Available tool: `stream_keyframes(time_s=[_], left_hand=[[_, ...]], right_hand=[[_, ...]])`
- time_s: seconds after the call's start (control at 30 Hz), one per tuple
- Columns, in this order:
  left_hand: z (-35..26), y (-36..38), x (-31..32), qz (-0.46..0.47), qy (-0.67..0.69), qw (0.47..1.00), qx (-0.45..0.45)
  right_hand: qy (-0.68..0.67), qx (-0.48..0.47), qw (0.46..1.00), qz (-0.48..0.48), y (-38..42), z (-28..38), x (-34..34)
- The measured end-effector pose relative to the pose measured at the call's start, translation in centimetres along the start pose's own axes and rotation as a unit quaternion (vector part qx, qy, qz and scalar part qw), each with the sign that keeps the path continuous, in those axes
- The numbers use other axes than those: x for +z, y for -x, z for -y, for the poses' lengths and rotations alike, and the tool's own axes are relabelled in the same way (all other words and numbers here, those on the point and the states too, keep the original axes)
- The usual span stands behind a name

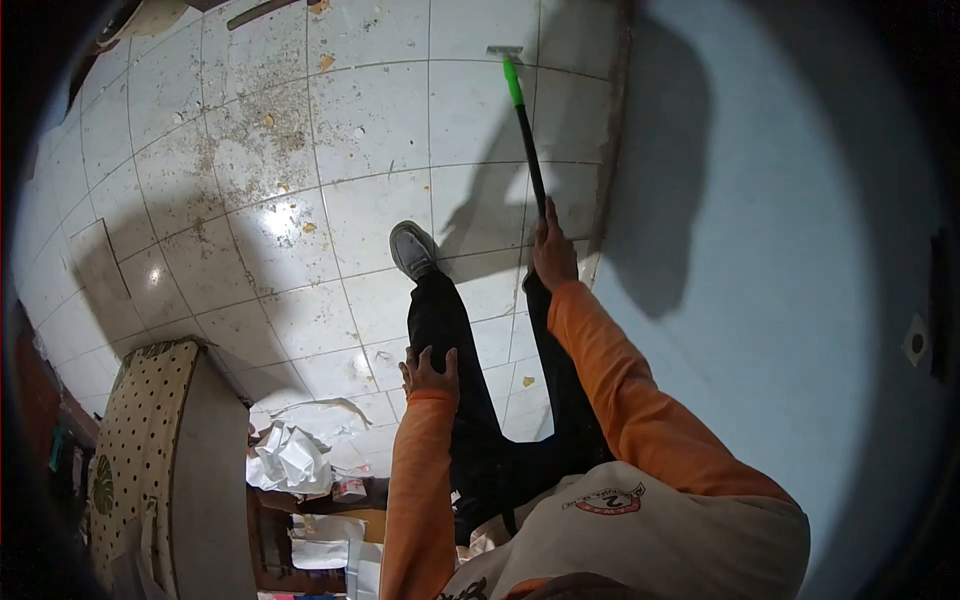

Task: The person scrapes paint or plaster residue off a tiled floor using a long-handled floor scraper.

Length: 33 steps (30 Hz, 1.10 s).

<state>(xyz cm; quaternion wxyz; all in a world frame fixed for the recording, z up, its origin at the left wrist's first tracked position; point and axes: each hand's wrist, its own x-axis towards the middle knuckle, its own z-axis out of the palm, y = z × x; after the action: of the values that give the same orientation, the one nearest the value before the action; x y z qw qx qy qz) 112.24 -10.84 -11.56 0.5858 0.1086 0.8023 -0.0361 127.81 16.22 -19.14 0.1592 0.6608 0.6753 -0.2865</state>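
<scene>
My right hand [555, 252] is wrapped round the end of a long-handled floor scraper [529, 142] with a black shaft, a green neck and a flat metal head. The scraper reaches away from me, its head on the white tiled floor [375, 120] near the wall. My left hand [430, 377] rests on my left leg around the knee, fingers spread, holding nothing. Dirt and crumbly debris [262, 130] lie scattered on the tiles left of the scraper.
A pale blue wall [760, 230] runs along the right. On the lower left stand a polka-dot covered piece of furniture [150, 400] and crumpled white plastic [290, 462]. My left shoe [411, 250] is on the tiles. A dark strip [258, 12] lies at the top left.
</scene>
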Motion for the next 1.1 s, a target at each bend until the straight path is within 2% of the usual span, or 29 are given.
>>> stream_keyframes(time_s=[0.03, 0.07, 0.13, 0.2, 0.23, 0.3, 0.43, 0.5, 0.57, 0.63, 0.67, 0.73, 0.8, 0.83, 0.87, 1.0, 1.1], left_hand=[[-0.1, -0.1, 0.1, 0.001, -0.003, 1.000, 0.002], [-0.2, 0.1, 0.3, 0.004, -0.006, 1.000, 0.002], [-0.3, 0.4, 0.6, 0.006, -0.018, 1.000, 0.002], [-0.3, 0.1, 1.0, 0.005, -0.029, 1.000, 0.004], [-0.3, 0.1, 1.3, 0.000, -0.020, 1.000, 0.005], [0.0, 0.6, 1.5, -0.003, -0.018, 1.000, 0.008], [-1.0, 0.9, 2.0, -0.021, -0.026, 0.999, 0.006], [-1.1, 0.7, 2.3, -0.028, -0.026, 0.999, 0.008], [-0.6, 0.6, 2.8, -0.008, -0.036, 0.999, 0.000], [-0.7, 0.9, 3.1, -0.012, -0.039, 0.999, -0.006], [-0.8, 1.0, 3.1, -0.018, -0.039, 0.999, -0.004], [-0.7, 1.0, 3.4, -0.016, -0.045, 0.999, -0.003], [-0.9, 1.3, 3.5, -0.018, -0.039, 0.999, -0.003], [-1.1, 1.5, 3.3, -0.025, -0.030, 0.999, -0.003], [-1.6, 1.3, 3.2, -0.034, -0.021, 0.999, -0.001], [-1.4, 1.4, 3.6, -0.038, -0.040, 0.999, -0.004], [-1.3, 1.5, 3.5, -0.043, -0.037, 0.998, 0.009]], right_hand=[[-0.001, -0.001, 1.000, -0.002, 0.0, -1.3, 0.8], [0.024, -0.071, 0.994, -0.073, 0.8, -2.7, 1.9], [0.046, -0.135, 0.979, -0.144, 1.1, -3.2, 2.0], [0.049, -0.057, 0.996, -0.049, -1.5, -2.8, 1.6], [0.047, -0.055, 0.996, -0.047, -2.9, -1.7, 0.5], [0.014, 0.038, 0.999, 0.023, -4.8, 0.6, -1.6], [-0.005, 0.043, 0.998, 0.039, -3.7, -2.2, -2.5], [0.036, -0.015, 0.999, -0.002, -6.5, -3.1, -2.5], [0.110, -0.125, 0.984, -0.067, -12.1, -2.4, -3.5], [0.208, -0.261, 0.934, -0.129, -20.2, -1.6, -4.3], [0.254, -0.280, 0.915, -0.141, -22.4, -1.3, -4.7], [0.361, -0.246, 0.890, -0.130, -22.0, -1.9, -5.1], [0.267, -0.247, 0.924, -0.116, -17.4, -4.5, -4.4], [0.182, -0.138, 0.971, -0.069, -13.4, -4.0, -4.8], [0.093, -0.027, 0.995, -0.023, -10.9, -3.4, -5.1], [0.032, -0.027, 0.999, -0.019, -11.0, -4.1, -4.6], [0.064, -0.067, 0.992, -0.088, -12.4, -4.9, -3.1]])
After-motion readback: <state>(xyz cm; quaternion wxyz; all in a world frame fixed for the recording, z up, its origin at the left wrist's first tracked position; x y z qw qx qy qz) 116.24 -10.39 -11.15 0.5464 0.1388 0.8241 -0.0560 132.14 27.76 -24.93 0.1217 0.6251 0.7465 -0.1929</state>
